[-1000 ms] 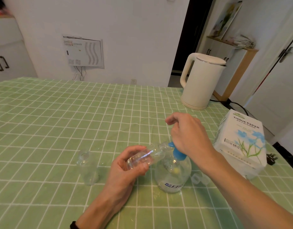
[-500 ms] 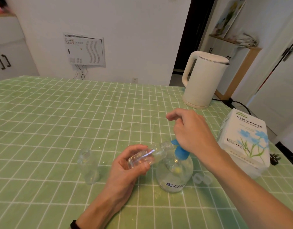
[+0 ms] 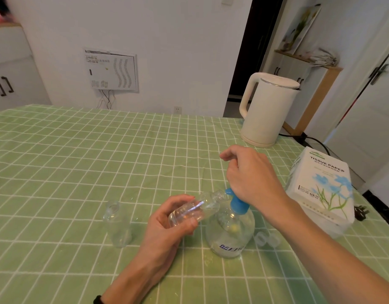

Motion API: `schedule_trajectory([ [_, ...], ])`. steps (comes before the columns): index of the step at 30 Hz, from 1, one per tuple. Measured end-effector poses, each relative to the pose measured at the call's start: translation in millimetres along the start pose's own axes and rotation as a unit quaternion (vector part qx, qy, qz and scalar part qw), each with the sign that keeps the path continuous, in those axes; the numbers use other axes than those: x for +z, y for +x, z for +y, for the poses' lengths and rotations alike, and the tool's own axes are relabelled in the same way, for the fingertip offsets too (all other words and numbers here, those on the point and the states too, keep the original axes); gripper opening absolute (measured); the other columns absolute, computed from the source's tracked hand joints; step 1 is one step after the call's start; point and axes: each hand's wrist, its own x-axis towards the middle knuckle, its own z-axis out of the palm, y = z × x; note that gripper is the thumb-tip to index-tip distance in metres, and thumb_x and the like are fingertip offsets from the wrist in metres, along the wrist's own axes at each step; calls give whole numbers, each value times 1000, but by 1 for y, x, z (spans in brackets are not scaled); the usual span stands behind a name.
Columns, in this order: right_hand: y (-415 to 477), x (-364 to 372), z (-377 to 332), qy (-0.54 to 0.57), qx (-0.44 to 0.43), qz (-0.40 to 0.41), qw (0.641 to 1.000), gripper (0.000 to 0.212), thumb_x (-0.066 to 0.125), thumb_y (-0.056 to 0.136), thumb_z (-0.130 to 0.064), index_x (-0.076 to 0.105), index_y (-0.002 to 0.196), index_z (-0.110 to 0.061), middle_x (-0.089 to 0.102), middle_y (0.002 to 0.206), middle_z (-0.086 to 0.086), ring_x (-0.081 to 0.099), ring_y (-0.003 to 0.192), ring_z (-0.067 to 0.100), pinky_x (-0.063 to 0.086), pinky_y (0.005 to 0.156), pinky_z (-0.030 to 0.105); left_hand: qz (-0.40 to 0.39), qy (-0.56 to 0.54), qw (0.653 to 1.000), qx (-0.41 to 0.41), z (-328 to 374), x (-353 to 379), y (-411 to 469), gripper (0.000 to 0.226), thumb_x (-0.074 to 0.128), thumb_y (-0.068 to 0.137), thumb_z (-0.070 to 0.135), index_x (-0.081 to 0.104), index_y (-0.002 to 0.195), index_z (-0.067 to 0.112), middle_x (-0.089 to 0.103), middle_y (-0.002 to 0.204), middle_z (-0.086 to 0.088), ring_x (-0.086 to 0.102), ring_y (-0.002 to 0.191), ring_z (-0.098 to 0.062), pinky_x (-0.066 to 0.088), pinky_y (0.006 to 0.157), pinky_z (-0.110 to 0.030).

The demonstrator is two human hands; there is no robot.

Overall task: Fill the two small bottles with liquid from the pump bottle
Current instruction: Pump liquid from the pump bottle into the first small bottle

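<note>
Left hand, nearest my view: fingers and thumb are curled round a small clear plastic bottle, which is held tilted almost level above the green checked tablecloth. Its open mouth meets the blue spout of the round clear pump bottle, which stands on the cloth just right of that hand and which I read as partly filled with clear liquid. Right hand: it sits on top of the pump, fingers curled down over the blue head, which the palm hides from me.

A second small clear plastic bottle stands upright and uncapped to the left, apart from both hands. Two small clear caps lie just right of the pump bottle. Farther right I see a white tissue-paper pack with blue flowers. Beyond it, at the table's far edge, is a cream electric kettle.
</note>
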Motion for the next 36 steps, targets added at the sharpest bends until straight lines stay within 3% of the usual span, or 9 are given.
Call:
schedule_trajectory([
  [4, 1, 4, 1, 9, 14, -12, 1000, 40, 43, 97, -6, 71, 118, -24, 70, 120, -8, 66, 99, 14, 52, 81, 29, -3, 0, 1000, -2, -1, -2, 1, 46, 89, 58, 12, 77, 102, 19, 75, 110, -5, 70, 79, -11, 57, 64, -22],
  [9, -2, 5, 3, -4, 19, -18, 1000, 39, 44, 96, -5, 71, 118, -23, 71, 119, -7, 65, 105, 17, 55, 92, 39, -6, -4, 1000, 0, 0, 0, 1, 46, 88, 57, 10, 78, 101, 19, 76, 107, -5, 70, 78, -10, 56, 63, -21],
  [15, -4, 2, 1, 7, 24, 3, 1000, 39, 42, 97, -7, 71, 117, -24, 72, 118, -8, 64, 103, 17, 54, 86, 36, -9, 5, 1000, -2, 1, -1, 0, 45, 89, 57, 12, 78, 101, 18, 75, 107, -5, 67, 75, -9, 55, 62, -21],
  [19, -2, -1, -3, -7, 8, 2, 1000, 38, 43, 97, -8, 70, 120, -23, 71, 120, -6, 66, 104, 20, 55, 88, 40, -7, -3, 1000, -4, 1, -1, 0, 46, 89, 57, 10, 78, 101, 18, 75, 108, -7, 69, 77, -10, 56, 62, -21],
  [23, 0, 1, -3, -4, 21, -9, 1000, 39, 43, 97, -7, 70, 119, -24, 71, 119, -7, 65, 101, 18, 55, 86, 36, 0, -13, 1000, 0, 1, 1, 0, 45, 87, 55, 9, 78, 98, 19, 74, 108, -9, 71, 82, -13, 55, 61, -21],
  [28, -1, 5, 1, -8, 29, -17, 999, 39, 44, 96, -5, 71, 117, -25, 71, 119, -7, 64, 106, 18, 54, 90, 39, -3, -17, 1000, 3, 2, 3, 1, 45, 86, 55, 8, 79, 97, 18, 75, 101, -6, 69, 72, -10, 55, 60, -20],
  [36, -3, 1, 1, 0, 34, -24, 999, 38, 44, 96, -7, 70, 119, -24, 70, 121, -5, 64, 104, 19, 55, 90, 40, 0, -15, 1000, 0, 6, 4, -2, 45, 88, 53, 8, 79, 96, 19, 76, 99, -6, 70, 76, -12, 56, 62, -21],
])
